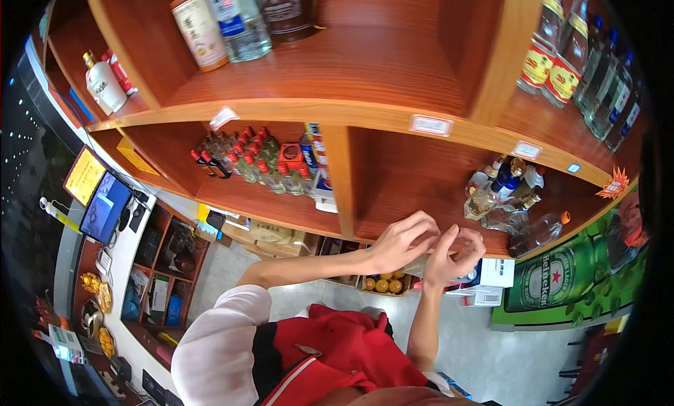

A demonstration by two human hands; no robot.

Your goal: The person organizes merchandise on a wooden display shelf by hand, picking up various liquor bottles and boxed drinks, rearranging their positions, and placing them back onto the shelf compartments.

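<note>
My left hand (406,241) and my right hand (454,256) are close together in front of the lower right compartment, fingers bent and fingertips nearly meeting. I see no object between them, but the curled fingers hide part of the space. Beyond them is the reddish-brown wooden shelf board (389,206). To the right of my hands, a group of glass bottles sits on that board: a blue bottle with a gold cap (506,182), a clear bottle lying tilted (503,219) and a dark bottle with an orange cap (537,232).
Several red-capped bottles (263,169) fill the left compartment. Larger bottles (237,21) stand above. Below my hands are an open carton of yellow-orange items (383,285) and white boxes (497,273). A green Heineken panel (563,274) is at right, a counter with a monitor (105,206) at left.
</note>
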